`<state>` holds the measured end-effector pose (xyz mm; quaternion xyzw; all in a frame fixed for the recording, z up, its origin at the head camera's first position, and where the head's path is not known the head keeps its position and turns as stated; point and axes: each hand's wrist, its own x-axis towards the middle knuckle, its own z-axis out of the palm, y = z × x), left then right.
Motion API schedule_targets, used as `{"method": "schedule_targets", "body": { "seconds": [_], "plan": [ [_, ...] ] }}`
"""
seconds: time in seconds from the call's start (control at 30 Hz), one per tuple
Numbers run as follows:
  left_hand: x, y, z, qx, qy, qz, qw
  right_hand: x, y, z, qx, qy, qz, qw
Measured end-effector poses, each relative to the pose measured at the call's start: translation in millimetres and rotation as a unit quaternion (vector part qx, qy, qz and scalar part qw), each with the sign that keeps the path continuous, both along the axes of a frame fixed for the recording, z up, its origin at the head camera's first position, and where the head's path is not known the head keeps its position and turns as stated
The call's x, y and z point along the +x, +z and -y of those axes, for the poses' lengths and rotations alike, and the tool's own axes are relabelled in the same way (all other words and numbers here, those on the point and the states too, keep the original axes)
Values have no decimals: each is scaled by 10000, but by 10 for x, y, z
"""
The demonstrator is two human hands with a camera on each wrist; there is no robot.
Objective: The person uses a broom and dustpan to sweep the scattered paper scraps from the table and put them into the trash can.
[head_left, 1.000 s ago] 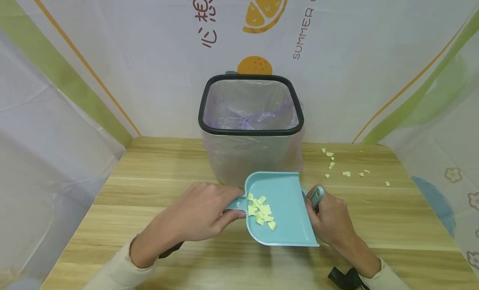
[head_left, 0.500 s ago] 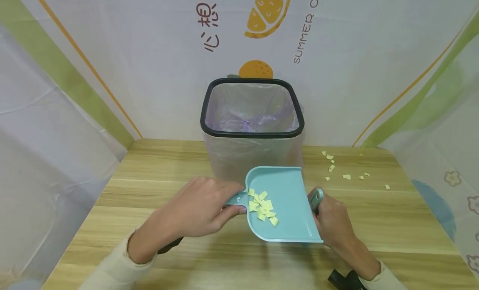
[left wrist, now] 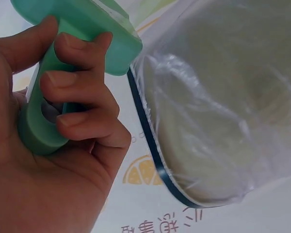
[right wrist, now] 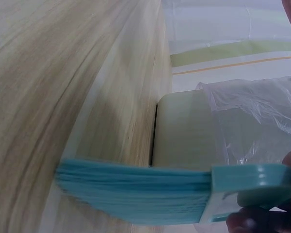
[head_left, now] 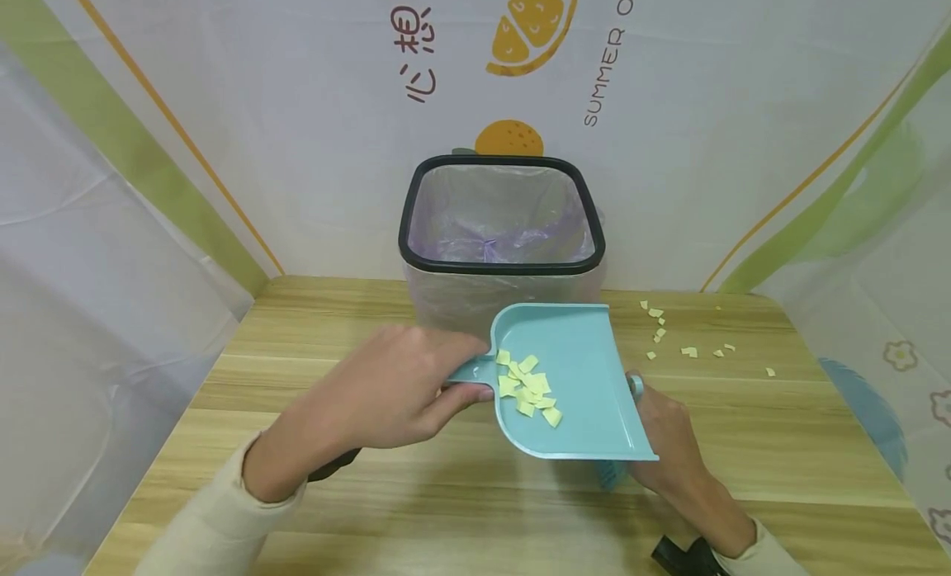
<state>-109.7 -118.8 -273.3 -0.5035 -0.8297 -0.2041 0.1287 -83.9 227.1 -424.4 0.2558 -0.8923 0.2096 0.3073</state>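
My left hand (head_left: 404, 386) grips the short handle of a light blue dustpan (head_left: 575, 370), fingers curled round it in the left wrist view. Several pale yellow paper scraps (head_left: 531, 386) lie in the pan near its handle end. The pan is raised above the table, in front of the trash bin (head_left: 498, 269), and overlaps its lower front in the head view. Behind the pan's open edge, my right hand (head_left: 669, 440) holds a small hand brush, partly hidden by the pan. Its blue bristles (right wrist: 136, 191) show in the right wrist view, close over the wooden table.
The bin has a black rim and a clear purplish liner (head_left: 490, 213). More paper scraps (head_left: 689, 352) are scattered on the wooden table (head_left: 334, 510) at the back right. A printed white cloth (head_left: 312, 130) hangs behind and at both sides.
My left hand has lifted the dustpan upward and slightly right, toward the bin, with the scraps still in it. The pan now covers more of the brush and right hand, which barely moved.
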Motion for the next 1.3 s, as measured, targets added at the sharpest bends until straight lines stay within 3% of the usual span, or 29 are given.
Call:
{"method": "schedule_targets", "body": {
  "seconds": [0.17, 0.47, 0.67, 1.0, 1.3],
  "plan": [
    [-42, 144, -4, -44, -2, -11, 10000, 3, 4, -3, -3, 75, -99, 9999],
    [-135, 410, 54, 112, -254, 63, 9996, 11, -11, -2, -382, -63, 226, 9990],
    [-225, 529, 89, 80, -131, 27, 9999, -3, 0, 1, -283, -189, 98, 9994],
    [-435, 761, 147, -98, 155, 2, 9998, -24, 14, 9, -455, 8, 102, 9989],
    [-678, 873, 218, -270, 284, 327, 9987, -24, 20, 16, -520, -71, 128, 9985]
  ]
}}
